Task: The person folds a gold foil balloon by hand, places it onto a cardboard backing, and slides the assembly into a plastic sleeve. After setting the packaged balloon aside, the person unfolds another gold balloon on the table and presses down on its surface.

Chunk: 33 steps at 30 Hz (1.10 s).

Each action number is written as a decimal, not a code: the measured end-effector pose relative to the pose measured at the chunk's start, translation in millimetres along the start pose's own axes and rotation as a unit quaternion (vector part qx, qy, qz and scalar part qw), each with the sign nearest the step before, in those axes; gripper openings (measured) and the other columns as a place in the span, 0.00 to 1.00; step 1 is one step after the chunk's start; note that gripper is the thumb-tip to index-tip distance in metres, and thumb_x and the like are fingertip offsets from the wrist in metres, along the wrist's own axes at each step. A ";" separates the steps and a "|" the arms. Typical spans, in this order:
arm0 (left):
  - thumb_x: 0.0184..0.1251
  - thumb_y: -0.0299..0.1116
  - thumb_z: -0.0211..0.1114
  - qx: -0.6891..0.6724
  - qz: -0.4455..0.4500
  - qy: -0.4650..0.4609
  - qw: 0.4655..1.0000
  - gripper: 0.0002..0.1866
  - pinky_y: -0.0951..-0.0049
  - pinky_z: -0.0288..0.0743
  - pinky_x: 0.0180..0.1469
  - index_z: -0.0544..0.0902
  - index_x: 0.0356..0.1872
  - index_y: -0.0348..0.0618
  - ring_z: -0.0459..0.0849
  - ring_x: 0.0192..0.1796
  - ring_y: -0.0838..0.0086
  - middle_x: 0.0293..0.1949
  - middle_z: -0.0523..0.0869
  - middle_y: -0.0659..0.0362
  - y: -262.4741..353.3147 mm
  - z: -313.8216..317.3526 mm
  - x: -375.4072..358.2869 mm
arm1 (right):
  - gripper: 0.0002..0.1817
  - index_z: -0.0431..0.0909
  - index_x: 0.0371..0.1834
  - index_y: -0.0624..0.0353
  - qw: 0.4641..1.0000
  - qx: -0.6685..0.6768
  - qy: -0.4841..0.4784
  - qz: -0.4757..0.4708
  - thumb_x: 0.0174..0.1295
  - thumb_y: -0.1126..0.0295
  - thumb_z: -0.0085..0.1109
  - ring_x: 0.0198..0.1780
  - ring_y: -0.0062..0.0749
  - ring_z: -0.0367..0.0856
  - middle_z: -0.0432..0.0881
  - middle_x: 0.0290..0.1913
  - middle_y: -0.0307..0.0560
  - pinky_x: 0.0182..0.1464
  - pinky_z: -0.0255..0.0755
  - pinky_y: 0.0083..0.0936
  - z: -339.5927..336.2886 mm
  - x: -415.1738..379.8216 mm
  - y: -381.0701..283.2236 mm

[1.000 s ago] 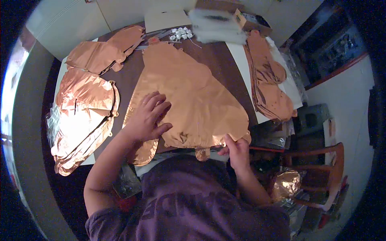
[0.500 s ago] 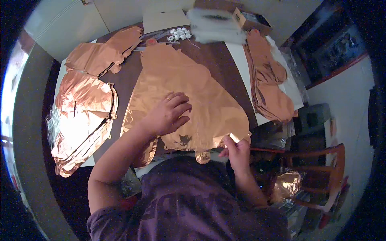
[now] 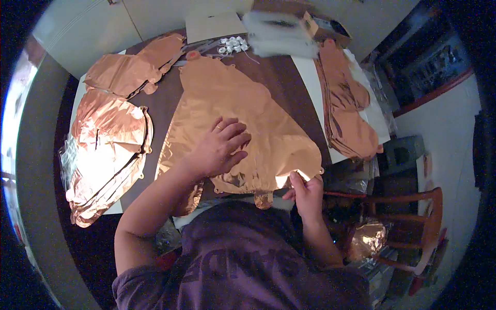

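Note:
A large flat copper-coloured foil balloon (image 3: 227, 103) lies uninflated across the middle of the table, its near edge reaching my lap. My left hand (image 3: 221, 149) rests palm down over its centre, fingers a little apart and slightly bent, holding nothing. At the lower right corner of the foil, my right hand (image 3: 307, 196) pinches the edge between thumb and fingers. The foil is creased and shiny beside that thumb. A small rounded tab (image 3: 263, 199) hangs from the near edge between my hands.
Stacked flat foil balloons lie at left (image 3: 108, 139), upper left (image 3: 129, 67) and right (image 3: 346, 103). Small white ribbon rolls (image 3: 233, 45), a clear plastic bundle (image 3: 281, 39) and an open cardboard box (image 3: 328, 27) stand at the back. A wooden chair (image 3: 431, 222) is at lower right.
My left hand has slid slightly to the right over the foil. My right hand keeps its pinch on the corner, almost unmoved.

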<state>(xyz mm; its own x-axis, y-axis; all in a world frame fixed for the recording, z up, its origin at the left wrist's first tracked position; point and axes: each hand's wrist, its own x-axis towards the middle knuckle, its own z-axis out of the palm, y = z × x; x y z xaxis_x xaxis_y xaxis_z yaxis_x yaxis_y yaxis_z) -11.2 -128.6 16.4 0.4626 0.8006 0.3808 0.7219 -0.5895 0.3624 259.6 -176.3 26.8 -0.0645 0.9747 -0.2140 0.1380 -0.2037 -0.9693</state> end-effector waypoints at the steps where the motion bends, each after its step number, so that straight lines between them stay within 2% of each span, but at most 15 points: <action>1: 0.57 0.38 0.69 -0.003 -0.005 0.003 1.000 0.20 0.43 0.62 0.66 0.79 0.51 0.48 0.71 0.65 0.55 0.55 0.77 0.54 -1.0 2.6 -0.9 | 0.12 0.79 0.43 0.69 1.000 0.000 0.003 -0.002 0.71 0.68 0.57 0.19 0.24 0.80 0.82 0.32 0.43 0.19 0.75 0.18 -0.1 0.9 0.8; 5: 0.61 0.39 0.67 -0.015 -0.040 -0.036 0.998 0.22 0.38 0.56 0.71 0.80 0.56 0.48 0.69 0.68 0.52 0.60 0.76 0.51 1.4 1.1 -1.5 | 0.11 0.77 0.44 0.67 1.000 0.006 0.019 0.020 0.69 0.68 0.57 0.18 0.22 0.79 0.82 0.32 0.43 0.16 0.69 0.15 2.5 -0.5 -5.6; 8: 0.61 0.40 0.66 -0.008 -0.036 -0.043 0.998 0.23 0.36 0.55 0.70 0.79 0.58 0.51 0.68 0.69 0.51 0.60 0.76 0.52 1.4 0.6 -2.6 | 0.11 0.77 0.45 0.67 1.000 0.013 0.024 0.010 0.69 0.68 0.57 0.18 0.22 0.79 0.82 0.33 0.43 0.16 0.70 0.15 2.4 0.6 0.7; 11: 0.61 0.41 0.65 0.012 -0.028 -0.047 0.998 0.25 0.36 0.55 0.70 0.77 0.61 0.54 0.68 0.69 0.51 0.61 0.75 0.52 0.9 0.7 -2.4 | 0.12 0.77 0.46 0.67 0.998 0.016 0.039 0.044 0.69 0.67 0.57 0.19 0.22 0.79 0.82 0.33 0.43 0.17 0.70 0.16 4.3 -0.6 -5.7; 14: 0.61 0.41 0.65 0.029 -0.023 -0.045 0.998 0.26 0.36 0.56 0.69 0.77 0.62 0.54 0.69 0.68 0.51 0.60 0.75 0.52 -0.9 4.7 -2.8 | 0.12 0.78 0.45 0.67 0.996 0.045 0.069 0.020 0.68 0.67 0.59 0.18 0.21 0.77 0.81 0.31 0.41 0.16 0.68 0.14 7.3 4.0 7.2; 17: 0.61 0.41 0.64 0.030 -0.024 -0.045 0.998 0.26 0.36 0.57 0.69 0.76 0.62 0.54 0.69 0.68 0.51 0.61 0.75 0.52 0.8 2.5 -1.0 | 0.12 0.79 0.40 0.68 0.988 -0.088 0.101 -0.078 0.67 0.67 0.62 0.15 0.28 0.76 0.82 0.27 0.45 0.16 0.69 0.22 18.6 -1.0 -2.7; 18: 0.61 0.41 0.64 0.034 -0.023 -0.042 0.998 0.26 0.36 0.56 0.69 0.76 0.62 0.54 0.69 0.68 0.51 0.61 0.75 0.52 1.1 2.7 -0.8 | 0.11 0.79 0.38 0.67 0.940 -0.253 0.112 -0.201 0.65 0.68 0.63 0.16 0.33 0.76 0.81 0.26 0.48 0.19 0.70 0.26 18.0 -4.5 -2.7; 19: 0.60 0.40 0.65 0.039 -0.024 -0.039 0.998 0.26 0.36 0.56 0.69 0.76 0.62 0.54 0.69 0.68 0.51 0.61 0.75 0.52 1.7 3.5 -0.9 | 0.09 0.79 0.36 0.67 0.849 -0.406 0.119 -0.316 0.63 0.70 0.64 0.18 0.39 0.77 0.81 0.25 0.51 0.22 0.71 0.31 17.4 -8.1 -2.0; 20: 0.60 0.40 0.65 0.043 -0.024 -0.037 0.998 0.27 0.36 0.56 0.69 0.76 0.63 0.54 0.69 0.68 0.51 0.61 0.75 0.52 1.7 3.9 -1.1 | 0.08 0.80 0.34 0.65 0.846 -0.394 0.099 -0.346 0.59 0.71 0.65 0.24 0.48 0.79 0.81 0.27 0.55 0.31 0.73 0.39 18.9 -8.3 -1.2; 21: 0.59 0.41 0.64 0.044 -0.024 -0.040 0.998 0.28 0.37 0.56 0.70 0.75 0.63 0.55 0.68 0.69 0.51 0.62 0.74 0.52 1.2 4.2 -1.9 | 0.07 0.82 0.35 0.61 0.822 -0.417 0.074 -0.380 0.55 0.71 0.67 0.33 0.45 0.81 0.83 0.33 0.50 0.40 0.73 0.41 26.6 -10.9 -14.2; 23: 0.58 0.42 0.63 0.046 -0.024 -0.047 0.998 0.30 0.37 0.54 0.71 0.75 0.65 0.56 0.67 0.70 0.52 0.63 0.74 0.53 -0.8 5.0 -3.8 | 0.11 0.83 0.39 0.59 0.785 -0.416 0.036 -0.458 0.52 0.71 0.68 0.41 0.40 0.82 0.84 0.41 0.47 0.48 0.72 0.44 33.6 -15.8 -18.5; 26: 0.56 0.44 0.61 0.075 -0.027 -0.071 0.994 0.33 0.38 0.51 0.73 0.73 0.67 0.58 0.65 0.71 0.55 0.64 0.73 0.55 -6.3 8.4 -5.6 | 0.14 0.83 0.43 0.58 0.755 -0.405 -0.048 -0.514 0.51 0.72 0.67 0.49 0.36 0.82 0.84 0.45 0.45 0.57 0.71 0.44 47.5 -10.9 -2.4; 29: 0.54 0.46 0.59 0.113 -0.012 -0.077 0.991 0.36 0.39 0.49 0.74 0.71 0.70 0.59 0.63 0.72 0.57 0.66 0.72 0.57 -14.1 16.0 -8.8 | 0.13 0.83 0.45 0.61 0.747 -0.398 -0.146 -0.513 0.56 0.69 0.65 0.54 0.40 0.81 0.84 0.46 0.46 0.63 0.68 0.46 42.0 1.9 3.3; 32: 0.47 0.36 0.66 0.103 -0.008 -0.054 0.993 0.40 0.39 0.49 0.74 0.70 0.69 0.57 0.63 0.72 0.60 0.64 0.71 0.57 -10.6 13.7 -7.9 | 0.16 0.83 0.50 0.59 0.827 -0.267 -0.272 -0.414 0.57 0.72 0.64 0.52 0.39 0.83 0.85 0.50 0.44 0.66 0.67 0.47 19.3 14.4 -24.8; 33: 0.47 0.36 0.66 0.104 -0.007 -0.060 0.993 0.40 0.39 0.49 0.74 0.70 0.69 0.57 0.63 0.72 0.60 0.63 0.71 0.57 -9.7 11.2 -7.5 | 0.16 0.82 0.51 0.59 0.830 -0.285 -0.235 -0.418 0.58 0.71 0.64 0.54 0.40 0.82 0.85 0.51 0.44 0.67 0.65 0.47 10.5 24.7 -23.7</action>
<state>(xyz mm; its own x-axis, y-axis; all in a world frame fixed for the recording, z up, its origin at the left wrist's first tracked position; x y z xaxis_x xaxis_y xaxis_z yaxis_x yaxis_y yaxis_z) -15.9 -127.6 0.6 0.5007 0.8230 0.2683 0.8133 -0.5534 0.1795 244.4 -148.3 43.2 -0.7327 0.5830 0.3511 0.2879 0.7330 -0.6164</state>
